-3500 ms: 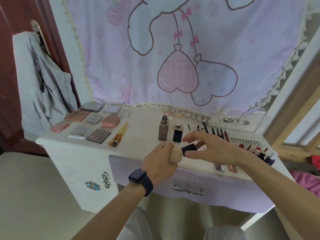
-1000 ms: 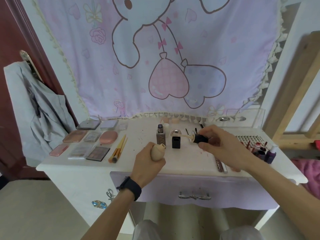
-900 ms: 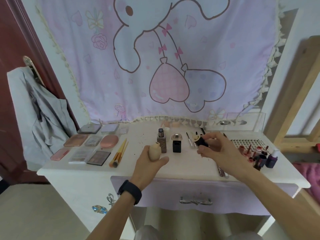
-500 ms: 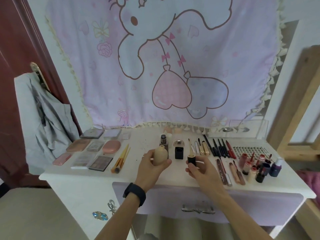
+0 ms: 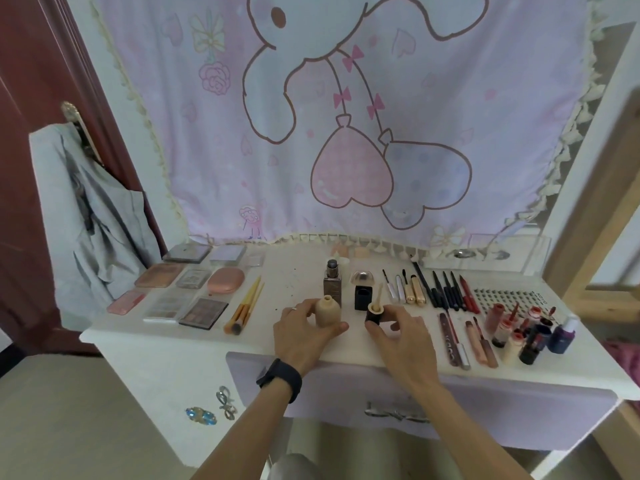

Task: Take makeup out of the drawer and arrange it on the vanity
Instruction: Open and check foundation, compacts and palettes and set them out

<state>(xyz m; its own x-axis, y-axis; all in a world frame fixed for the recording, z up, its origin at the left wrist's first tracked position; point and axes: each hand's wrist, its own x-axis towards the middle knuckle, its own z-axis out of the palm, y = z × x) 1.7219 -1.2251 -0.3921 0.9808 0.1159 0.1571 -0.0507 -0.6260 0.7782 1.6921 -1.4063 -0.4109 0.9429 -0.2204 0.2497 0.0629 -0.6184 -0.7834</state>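
- Progress, judged from the layout: far along. Most of the makeup is out and sorted on the tabletop [image 5: 294, 282].
- Left of frame: palettes [image 5: 180, 292] set in a block, with the brushes [image 5: 244, 304] lying just beside them.
- Centre: square bottle [image 5: 332, 287] and black pot [image 5: 363, 296] stand upright side by side.
- Right of centre: pencils and mascaras [image 5: 436, 289] lie in a neat parallel row. Further right, lip glosses [image 5: 512, 327] are grouped near the tabletop's edge.
- Left hand [image 5: 304, 334]: fingers and thumb wrapped round the beige bottle [image 5: 327, 310]. The bottle is upright with its neck uncapped, in front of the square bottle. Cannot tell whether its base touches the surface.
- Right hand [image 5: 401, 337]: fingertips pinch the black cap [image 5: 374, 311], which is turned over so its wand points up. It is low at the tabletop, just beside the bottle and not on it.
- Left to do, as a judgement: refit the cap on the beige bottle, then stand it in the centre group.
- Drawer [image 5: 485, 403], lower centre: only the front shows and the inside is hidden. Whether more items remain in it cannot be told.
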